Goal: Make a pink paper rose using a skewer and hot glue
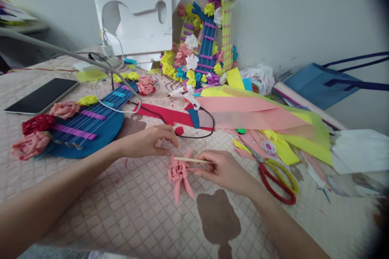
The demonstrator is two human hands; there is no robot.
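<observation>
A pink crepe-paper flower [178, 173] with loose petals lies on the quilted cloth in front of me. My right hand [221, 170] pinches a thin pale wooden stick [190, 160], whose far end reaches across the flower's top edge. Just up and to the left of the flower hovers my left hand [148, 141], its fingers curved with a gap between thumb and fingertips and nothing visible in them. Beyond the left forearm rests a blue toy guitar [105, 123] with purple strips, strings and paper roses.
A white glue gun [187, 94] and its black cable lie behind my hands. Scissors [275, 178] sit to the right, near pink paper sheets [255, 111]. At left are a tablet [42, 95] and a white cable. Flower-covered guitars [206, 44] lean against the wall.
</observation>
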